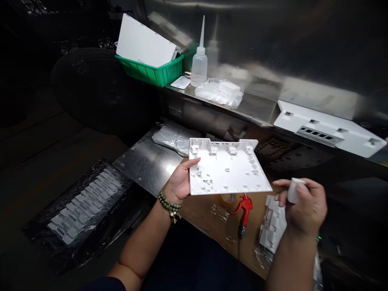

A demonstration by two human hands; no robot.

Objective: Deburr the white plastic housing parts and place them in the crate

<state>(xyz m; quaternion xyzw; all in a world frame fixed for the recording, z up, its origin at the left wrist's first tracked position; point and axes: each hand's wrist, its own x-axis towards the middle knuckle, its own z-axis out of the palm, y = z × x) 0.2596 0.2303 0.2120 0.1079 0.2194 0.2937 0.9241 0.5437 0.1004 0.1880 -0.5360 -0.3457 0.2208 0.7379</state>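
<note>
My left hand (pixel 179 180) grips a white plastic housing panel (pixel 224 171) by its left edge, thumb on the inner face. Clips, posts and a slotted top edge show on the panel, which is tilted toward me. To the right, apart from the panel, my right hand (pixel 304 204) is closed on a small folded white cloth or pad (pixel 293 190); its exact kind is unclear. Below the panel a red air blow gun (pixel 245 210) lies on the brown board (pixel 200 214). Small metal pins (pixel 220 212) are scattered beside it.
On the steel shelf (pixel 257 109) stand a green bin (pixel 148 72) with white panels, a squeeze bottle (pixel 199 66), a bagged bundle (pixel 220 91) and another white housing (pixel 327 129). A black-lined box (pixel 85 206) of stacked panels is at left. Bagged white parts (pixel 273 226) lie right.
</note>
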